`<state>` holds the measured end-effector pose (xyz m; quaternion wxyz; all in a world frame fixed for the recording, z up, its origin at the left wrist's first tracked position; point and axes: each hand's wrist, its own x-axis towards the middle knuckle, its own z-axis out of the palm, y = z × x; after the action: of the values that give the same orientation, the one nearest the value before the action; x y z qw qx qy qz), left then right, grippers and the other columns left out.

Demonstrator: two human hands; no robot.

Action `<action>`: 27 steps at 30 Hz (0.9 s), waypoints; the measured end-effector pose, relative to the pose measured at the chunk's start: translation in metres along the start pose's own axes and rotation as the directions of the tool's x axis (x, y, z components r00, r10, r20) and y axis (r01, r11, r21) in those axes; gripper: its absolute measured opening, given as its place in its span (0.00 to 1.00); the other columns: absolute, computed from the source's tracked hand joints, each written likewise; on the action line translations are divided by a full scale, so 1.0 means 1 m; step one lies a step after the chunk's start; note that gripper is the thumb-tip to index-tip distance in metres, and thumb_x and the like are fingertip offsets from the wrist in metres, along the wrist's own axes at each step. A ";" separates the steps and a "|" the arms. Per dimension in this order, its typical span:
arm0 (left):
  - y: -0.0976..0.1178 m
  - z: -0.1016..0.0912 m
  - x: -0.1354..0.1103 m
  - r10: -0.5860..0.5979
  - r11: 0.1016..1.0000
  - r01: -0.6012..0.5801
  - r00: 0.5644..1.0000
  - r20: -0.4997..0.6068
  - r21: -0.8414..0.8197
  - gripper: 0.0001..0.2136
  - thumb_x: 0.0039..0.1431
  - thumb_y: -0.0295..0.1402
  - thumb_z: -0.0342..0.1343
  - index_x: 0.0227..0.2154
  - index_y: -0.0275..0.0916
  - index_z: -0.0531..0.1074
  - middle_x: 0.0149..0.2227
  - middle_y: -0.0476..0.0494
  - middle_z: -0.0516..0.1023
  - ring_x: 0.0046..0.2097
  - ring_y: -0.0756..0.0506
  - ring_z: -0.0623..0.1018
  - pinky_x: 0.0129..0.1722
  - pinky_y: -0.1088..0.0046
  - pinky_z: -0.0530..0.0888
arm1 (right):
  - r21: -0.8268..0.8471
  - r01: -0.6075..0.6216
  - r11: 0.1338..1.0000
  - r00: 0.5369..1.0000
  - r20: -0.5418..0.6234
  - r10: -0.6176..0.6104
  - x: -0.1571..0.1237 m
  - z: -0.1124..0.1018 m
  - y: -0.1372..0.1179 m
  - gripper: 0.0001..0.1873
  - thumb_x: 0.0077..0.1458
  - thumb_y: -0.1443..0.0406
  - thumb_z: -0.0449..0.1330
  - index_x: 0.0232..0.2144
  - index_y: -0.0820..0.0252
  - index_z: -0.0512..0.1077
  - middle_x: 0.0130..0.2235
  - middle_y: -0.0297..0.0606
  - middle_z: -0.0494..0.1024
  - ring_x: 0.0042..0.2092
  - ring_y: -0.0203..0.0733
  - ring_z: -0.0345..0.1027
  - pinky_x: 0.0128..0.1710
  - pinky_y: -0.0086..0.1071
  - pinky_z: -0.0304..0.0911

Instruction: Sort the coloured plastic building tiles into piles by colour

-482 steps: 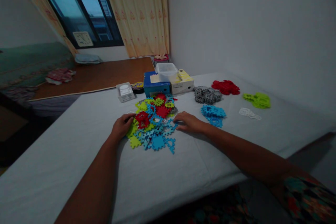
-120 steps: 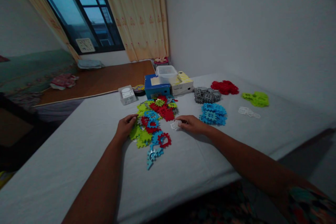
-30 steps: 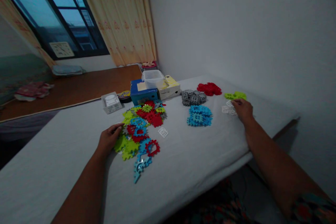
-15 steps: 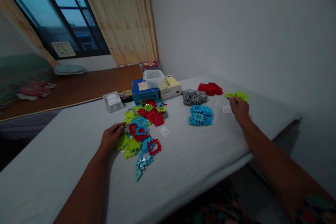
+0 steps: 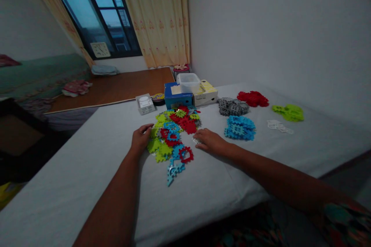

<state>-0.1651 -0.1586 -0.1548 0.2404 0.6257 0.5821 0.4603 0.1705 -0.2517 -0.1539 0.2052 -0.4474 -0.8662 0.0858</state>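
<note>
A mixed pile of red, blue and green toothed plastic tiles (image 5: 174,135) lies on the white sheet (image 5: 87,170) in front of me. My left hand (image 5: 141,137) rests at the pile's left edge, its loosely bent fingers touching a green tile (image 5: 154,144). My right hand (image 5: 210,141) lies at the pile's right edge, fingertips closed on a small white tile (image 5: 194,140) that is mostly hidden under them. Sorted heaps sit to the right: blue (image 5: 240,127), grey (image 5: 233,107), red (image 5: 253,98), green (image 5: 288,112) and a few white tiles (image 5: 278,125).
Behind the pile stand a blue box (image 5: 177,97), a clear tub (image 5: 188,81) on top, a yellow-white box (image 5: 206,93), a small white case (image 5: 145,104) and a round tin (image 5: 158,97). A wooden platform (image 5: 116,85), curtains and window lie beyond. A wall runs along the right.
My right hand has come back from the white heap at the far right to the mixed pile, onto the lone white tile. My view has swung left. The left hand has stayed put.
</note>
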 end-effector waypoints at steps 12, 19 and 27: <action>-0.015 -0.005 0.007 -0.060 0.998 0.055 0.987 -0.152 -0.032 0.20 0.48 0.34 0.51 0.42 0.33 0.79 0.44 0.37 0.82 0.45 0.42 0.79 0.50 0.62 0.73 | 0.227 -0.104 0.968 0.969 -0.198 0.151 -0.027 -0.029 0.021 0.13 0.61 0.60 0.56 0.41 0.55 0.79 0.42 0.41 0.82 0.42 0.45 0.75 0.43 0.37 0.69; -0.020 -0.003 0.007 -0.025 0.991 0.032 0.998 -0.051 0.131 0.19 0.53 0.36 0.49 0.43 0.34 0.78 0.42 0.37 0.82 0.45 0.39 0.80 0.47 0.61 0.74 | 0.127 -0.625 0.770 0.589 -0.570 0.573 -0.119 -0.123 0.123 0.14 0.58 0.61 0.60 0.44 0.59 0.75 0.40 0.45 0.81 0.38 0.43 0.74 0.42 0.36 0.65; 0.005 0.033 0.000 0.112 0.981 -0.135 0.979 0.168 0.136 0.19 0.55 0.41 0.54 0.44 0.35 0.78 0.47 0.37 0.80 0.52 0.39 0.77 0.56 0.60 0.70 | -0.031 -0.927 0.374 0.341 -0.489 0.803 -0.200 -0.134 0.211 0.14 0.55 0.62 0.61 0.44 0.59 0.78 0.45 0.51 0.80 0.40 0.47 0.71 0.38 0.38 0.59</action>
<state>-0.1343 -0.1516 -0.1657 0.2107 0.7116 0.5530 0.3787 0.4878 -0.2950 -0.1591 0.2242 -0.8745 -0.4279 -0.0439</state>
